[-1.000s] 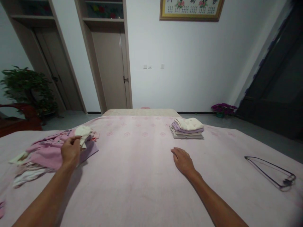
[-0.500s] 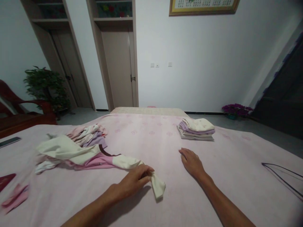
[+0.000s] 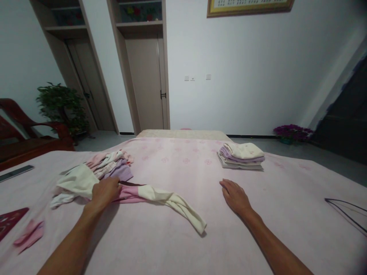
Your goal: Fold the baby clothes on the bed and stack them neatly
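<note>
My left hand (image 3: 104, 192) is closed on the body of a pink and cream garment (image 3: 160, 198) whose long cream sleeve trails right across the pink bedspread (image 3: 177, 236). Just behind that hand lies a loose pile of pink, lilac and cream clothes (image 3: 109, 164). Resting flat on the bedspread, fingers stretched out and holding nothing, is my right hand (image 3: 235, 196). Beyond it, at the far right of the bed, sits a neat stack of folded clothes (image 3: 242, 156).
A black wire hanger (image 3: 348, 212) lies at the bed's right edge. At the left edge are a small pink cloth (image 3: 28, 236), a dark red flat item (image 3: 10, 221) and a dark slim device (image 3: 15, 172). A wooden chair (image 3: 25, 137) and potted plant (image 3: 64, 109) stand beyond.
My left hand pulled a garment from the pile toward the middle of the bed, let go of the sleeve end and moved back left to its body. The right hand stayed put.
</note>
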A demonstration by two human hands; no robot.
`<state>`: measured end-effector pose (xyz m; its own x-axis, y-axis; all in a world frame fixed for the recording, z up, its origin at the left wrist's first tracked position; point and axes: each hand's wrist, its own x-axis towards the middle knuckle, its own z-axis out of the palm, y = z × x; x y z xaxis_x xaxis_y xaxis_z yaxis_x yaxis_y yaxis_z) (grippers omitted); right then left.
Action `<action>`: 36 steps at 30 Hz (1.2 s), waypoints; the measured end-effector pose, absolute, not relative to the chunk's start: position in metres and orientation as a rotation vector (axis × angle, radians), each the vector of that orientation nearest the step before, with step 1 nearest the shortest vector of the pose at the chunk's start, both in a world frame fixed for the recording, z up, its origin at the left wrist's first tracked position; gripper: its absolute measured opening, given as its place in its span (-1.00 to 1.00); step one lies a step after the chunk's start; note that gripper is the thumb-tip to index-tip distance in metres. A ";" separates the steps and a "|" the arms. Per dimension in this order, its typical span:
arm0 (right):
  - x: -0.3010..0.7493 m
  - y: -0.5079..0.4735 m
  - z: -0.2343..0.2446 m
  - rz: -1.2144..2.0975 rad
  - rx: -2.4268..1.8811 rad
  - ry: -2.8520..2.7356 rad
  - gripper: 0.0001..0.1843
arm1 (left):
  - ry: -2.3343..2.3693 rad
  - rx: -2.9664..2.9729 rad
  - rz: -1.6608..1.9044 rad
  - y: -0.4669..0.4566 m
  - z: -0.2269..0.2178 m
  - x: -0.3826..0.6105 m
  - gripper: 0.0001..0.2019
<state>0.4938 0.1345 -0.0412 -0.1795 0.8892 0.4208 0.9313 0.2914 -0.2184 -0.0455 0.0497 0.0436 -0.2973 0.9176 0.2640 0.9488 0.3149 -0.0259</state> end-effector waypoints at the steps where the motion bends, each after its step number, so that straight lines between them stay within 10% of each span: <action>1: 0.494 0.134 -0.041 -0.119 -1.630 -2.097 -0.59 | -2.353 -1.720 -0.193 0.049 0.042 -0.046 -0.79; 5: 0.493 0.134 -0.041 -0.111 -1.635 -2.099 -0.59 | -2.316 -1.727 -0.450 0.053 0.048 -0.025 -0.72; 13: 0.491 0.125 -0.032 0.032 -1.437 -2.034 -0.62 | -2.153 -2.212 -2.136 0.038 0.090 0.104 -0.63; 22: 0.485 0.101 -0.009 0.431 -1.266 -1.864 -0.62 | -1.981 -2.971 -1.025 0.025 0.043 0.148 -0.68; 30: 0.457 0.080 0.007 0.858 -1.257 -2.043 -0.53 | -1.933 -2.627 -0.802 0.040 0.017 0.124 -0.49; 36: 0.435 0.070 0.016 0.735 -1.302 -2.184 -0.83 | -2.139 -2.604 -1.030 0.040 0.007 0.122 -0.65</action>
